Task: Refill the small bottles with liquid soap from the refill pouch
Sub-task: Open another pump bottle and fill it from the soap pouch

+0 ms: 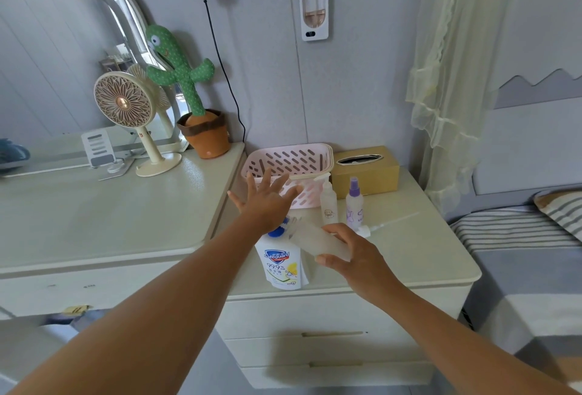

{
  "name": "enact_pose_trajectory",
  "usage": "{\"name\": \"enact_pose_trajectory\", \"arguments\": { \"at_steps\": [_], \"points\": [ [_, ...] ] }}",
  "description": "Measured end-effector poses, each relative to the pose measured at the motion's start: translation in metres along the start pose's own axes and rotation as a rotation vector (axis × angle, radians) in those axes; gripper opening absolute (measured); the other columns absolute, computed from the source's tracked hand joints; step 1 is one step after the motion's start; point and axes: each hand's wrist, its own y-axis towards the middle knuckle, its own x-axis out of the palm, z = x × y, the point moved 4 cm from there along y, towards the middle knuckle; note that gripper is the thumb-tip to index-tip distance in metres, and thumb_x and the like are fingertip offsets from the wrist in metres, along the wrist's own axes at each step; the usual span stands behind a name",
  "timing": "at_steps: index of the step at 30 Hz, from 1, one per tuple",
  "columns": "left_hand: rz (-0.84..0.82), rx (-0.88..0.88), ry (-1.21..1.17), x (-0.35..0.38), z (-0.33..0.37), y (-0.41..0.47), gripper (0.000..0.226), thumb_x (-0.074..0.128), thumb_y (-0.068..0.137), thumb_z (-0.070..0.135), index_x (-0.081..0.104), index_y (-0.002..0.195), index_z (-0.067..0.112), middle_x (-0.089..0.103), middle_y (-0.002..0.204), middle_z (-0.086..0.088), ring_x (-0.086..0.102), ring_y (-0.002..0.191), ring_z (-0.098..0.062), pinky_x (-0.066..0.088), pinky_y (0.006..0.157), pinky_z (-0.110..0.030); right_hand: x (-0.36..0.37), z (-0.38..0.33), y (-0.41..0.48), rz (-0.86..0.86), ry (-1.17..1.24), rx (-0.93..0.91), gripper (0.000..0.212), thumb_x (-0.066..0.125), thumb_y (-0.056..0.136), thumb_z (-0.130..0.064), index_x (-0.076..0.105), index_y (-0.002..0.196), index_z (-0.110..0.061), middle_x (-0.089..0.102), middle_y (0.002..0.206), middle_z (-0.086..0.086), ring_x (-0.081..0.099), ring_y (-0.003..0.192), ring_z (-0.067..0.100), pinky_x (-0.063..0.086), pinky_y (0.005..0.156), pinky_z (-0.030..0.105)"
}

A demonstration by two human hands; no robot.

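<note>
Pouring looks not yet begun: the refill pouch (pixel 281 264) lies at the near edge of the cabinet, blue cap seemingly on, and a pump head (pixel 367 230) lies loose to its right. The right hand (pixel 352 256) grips a clear bottle (pixel 318 242), tilted, just above the pouch; two small bottles (pixel 328 202) stand farther back. The left hand (pixel 266 199) hovers, fingers spread wide, holding nothing.
</note>
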Motion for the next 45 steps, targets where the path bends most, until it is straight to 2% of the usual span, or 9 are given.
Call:
{"name": "enact_pose_trajectory", "arguments": {
  "at_steps": [5,9,14,16,20,24,35,39,45],
  "points": [
    [0.044,0.028,0.087,-0.014,0.004,0.004,0.065,0.014,0.091,0.069,0.002,0.150,0.044,-0.017,0.159,0.005,-0.025,0.143,-0.028,-0.017,0.106,-0.068,-0.005,-0.005,0.001,0.003,0.010,-0.007,0.041,0.065,0.087,-0.034,0.046,0.123,-0.031,0.049,0.111,-0.014,0.046,0.096,-0.002,0.037,0.067,-0.002],
    [0.032,0.027,0.068,-0.014,0.003,0.007,0.066,0.014,0.090,0.070,0.005,0.150,0.044,-0.017,0.159,0.006,-0.024,0.143,-0.029,-0.014,0.105,-0.070,-0.004,-0.006,0.002,0.003,0.023,-0.006,0.042,0.065,0.087,-0.033,0.046,0.125,-0.029,0.049,0.113,-0.013,0.045,0.102,0.002,0.036,0.067,-0.004],
    [0.000,0.009,0.013,-0.003,0.002,0.005,0.066,0.012,0.090,0.071,0.010,0.150,0.044,-0.014,0.159,0.007,-0.025,0.143,-0.027,-0.017,0.105,-0.069,-0.002,-0.001,0.002,0.011,0.019,-0.001,0.042,0.065,0.087,-0.031,0.046,0.124,-0.029,0.047,0.112,-0.014,0.047,0.093,-0.004,0.039,0.067,-0.001],
    [-0.012,-0.010,0.000,0.001,0.000,0.003,0.066,0.013,0.090,0.071,0.011,0.150,0.043,-0.011,0.160,0.006,-0.024,0.143,-0.027,-0.018,0.104,-0.068,-0.001,0.000,0.002,0.008,0.008,0.004,0.042,0.065,0.087,-0.031,0.046,0.124,-0.029,0.047,0.114,-0.013,0.047,0.096,0.000,0.039,0.066,0.000],
    [-0.024,-0.009,0.022,-0.004,0.003,0.006,0.067,0.012,0.090,0.072,0.009,0.150,0.043,-0.012,0.160,0.005,-0.023,0.144,-0.028,-0.017,0.105,-0.069,-0.002,-0.002,0.002,-0.002,0.006,0.012,0.042,0.064,0.088,-0.033,0.045,0.125,-0.030,0.047,0.115,-0.012,0.045,0.101,0.004,0.041,0.066,0.001],
    [-0.023,0.010,0.069,-0.013,0.005,0.008,0.066,0.011,0.090,0.071,0.005,0.150,0.044,-0.015,0.159,0.005,-0.022,0.144,-0.029,-0.016,0.105,-0.069,-0.005,-0.005,0.001,0.012,0.021,-0.003,0.043,0.065,0.088,-0.032,0.046,0.126,-0.028,0.049,0.112,-0.012,0.046,0.101,0.005,0.036,0.068,-0.004],
    [-0.057,-0.011,0.008,0.003,0.001,0.004,0.064,0.014,0.092,0.070,0.011,0.150,0.043,-0.008,0.161,0.006,-0.021,0.145,-0.028,-0.015,0.104,-0.070,0.001,0.001,0.001,0.027,0.022,-0.002,0.041,0.066,0.087,-0.031,0.047,0.123,-0.030,0.047,0.111,-0.015,0.046,0.095,-0.001,0.040,0.068,0.001],
    [-0.064,0.004,0.036,-0.004,0.004,0.005,0.064,0.015,0.092,0.069,0.010,0.150,0.043,-0.009,0.161,0.004,-0.018,0.145,-0.030,-0.014,0.104,-0.070,-0.001,-0.001,0.001,0.015,0.022,-0.004,0.042,0.065,0.087,-0.032,0.046,0.124,-0.029,0.049,0.114,-0.012,0.046,0.100,0.004,0.039,0.068,-0.001],
    [-0.053,0.007,0.034,-0.007,0.005,0.007,0.066,0.012,0.090,0.071,0.011,0.150,0.043,-0.007,0.161,0.004,-0.016,0.146,-0.030,-0.012,0.105,-0.070,-0.004,-0.003,0.002,0.016,0.032,-0.011,0.042,0.065,0.087,-0.032,0.046,0.125,-0.029,0.049,0.112,-0.011,0.047,0.097,0.002,0.037,0.069,-0.002]
  ]
}}
